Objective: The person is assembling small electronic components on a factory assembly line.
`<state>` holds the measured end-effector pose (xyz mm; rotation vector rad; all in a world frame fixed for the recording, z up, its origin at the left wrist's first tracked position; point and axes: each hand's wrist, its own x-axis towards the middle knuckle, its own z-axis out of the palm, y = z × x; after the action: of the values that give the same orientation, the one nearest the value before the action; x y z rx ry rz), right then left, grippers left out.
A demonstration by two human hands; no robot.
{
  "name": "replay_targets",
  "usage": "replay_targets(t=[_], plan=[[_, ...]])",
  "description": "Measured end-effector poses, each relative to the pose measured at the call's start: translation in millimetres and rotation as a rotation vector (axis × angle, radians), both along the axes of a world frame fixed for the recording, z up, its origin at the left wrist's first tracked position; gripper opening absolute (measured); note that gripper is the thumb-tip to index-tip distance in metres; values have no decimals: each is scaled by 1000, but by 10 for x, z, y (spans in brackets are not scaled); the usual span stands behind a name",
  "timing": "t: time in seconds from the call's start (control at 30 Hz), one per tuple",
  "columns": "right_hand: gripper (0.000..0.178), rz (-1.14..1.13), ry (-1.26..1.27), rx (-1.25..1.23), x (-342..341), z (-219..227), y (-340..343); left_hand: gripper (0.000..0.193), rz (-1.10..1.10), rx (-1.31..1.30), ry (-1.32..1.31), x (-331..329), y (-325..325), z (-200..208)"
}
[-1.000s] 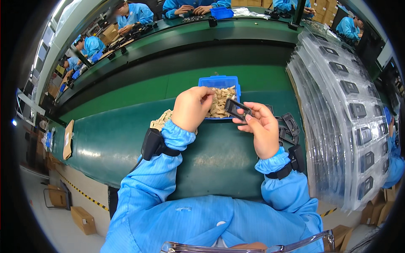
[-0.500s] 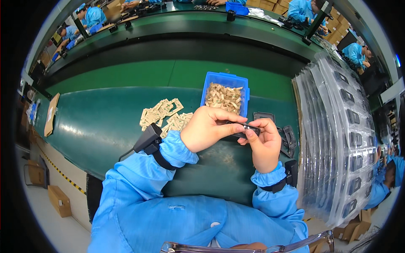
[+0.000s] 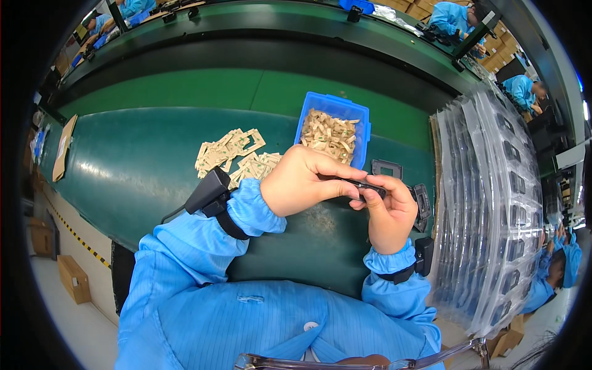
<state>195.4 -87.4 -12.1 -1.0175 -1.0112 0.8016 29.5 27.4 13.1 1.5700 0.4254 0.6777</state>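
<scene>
Now I see my left hand (image 3: 297, 182) and right hand (image 3: 391, 216) pinching one black part (image 3: 362, 185) over the green table (image 3: 290, 250). It looks half done; more black pieces (image 3: 423, 202) lie to the right.

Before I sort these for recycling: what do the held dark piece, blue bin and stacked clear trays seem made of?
Held dark piece: possibly plastic, evenly dark; mostly covered, finish unclear. Blue bin: probably moulded plastic, smooth and evenly coloured. Stacked clear trays: likely thin, glossy plastic; highlights streak their see-through edges.
</scene>
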Motion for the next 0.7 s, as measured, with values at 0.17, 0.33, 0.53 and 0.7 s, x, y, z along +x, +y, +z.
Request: replay_targets(t=[0.17, 0.33, 0.53, 0.7], plan=[[21, -3, 2, 10, -10, -6, -12, 27, -11, 32, -3, -11, -12, 3], [20, -7, -5, 23, -12, -15, -17, 26, -19, 47, -5, -6, 6, -17], [19, -8, -15, 26, -19, -14, -8, 26, -17, 8, -41, 3, 8, -59], [18, -27, -28, 31, -21, -20, -2, 27, -10, 26, -63, 11, 4, -79]])
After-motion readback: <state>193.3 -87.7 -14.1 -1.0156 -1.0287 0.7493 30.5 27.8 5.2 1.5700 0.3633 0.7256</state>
